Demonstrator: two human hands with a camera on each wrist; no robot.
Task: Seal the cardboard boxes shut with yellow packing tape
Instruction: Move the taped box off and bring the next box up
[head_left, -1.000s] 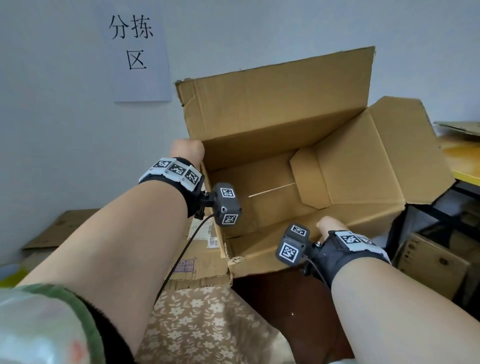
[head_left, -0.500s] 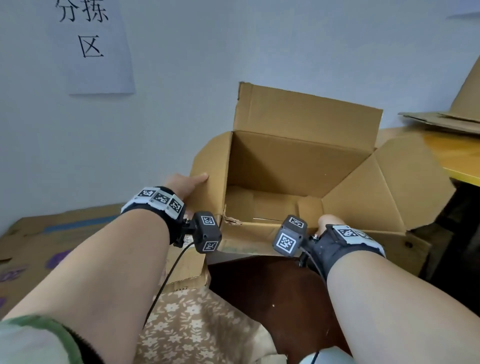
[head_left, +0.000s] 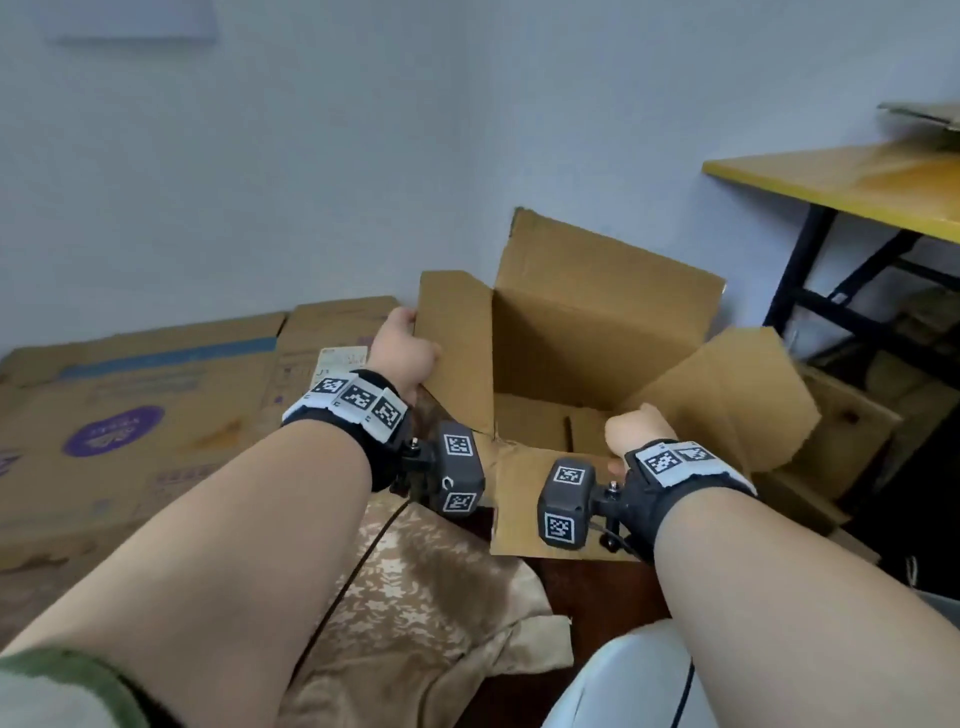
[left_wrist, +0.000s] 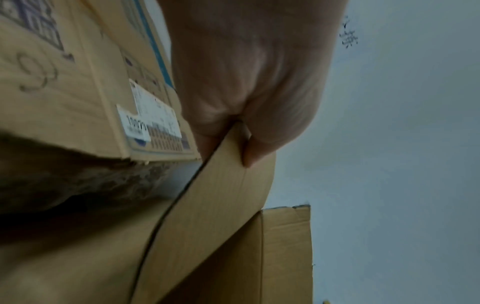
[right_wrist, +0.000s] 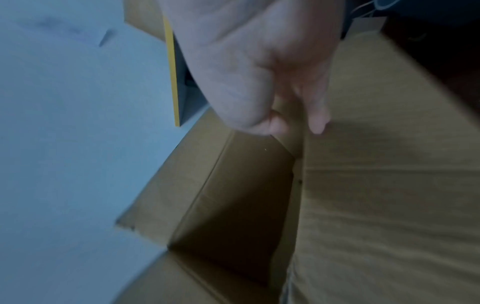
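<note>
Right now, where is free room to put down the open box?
Free: the dark brown surface between the patterned cloth and the open box both hands hold. Crowded: flattened cartons on the left, more boxes under the yellow table on the right.

One open box (head_left: 597, 338), two hands (head_left: 402, 353).

Both hands have lowered the open cardboard box (head_left: 587, 353) floorward.

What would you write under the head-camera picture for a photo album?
Both hands hold an open brown cardboard box: left hand grips a side flap, right hand the near edge, beside a yellow-topped table.
</note>
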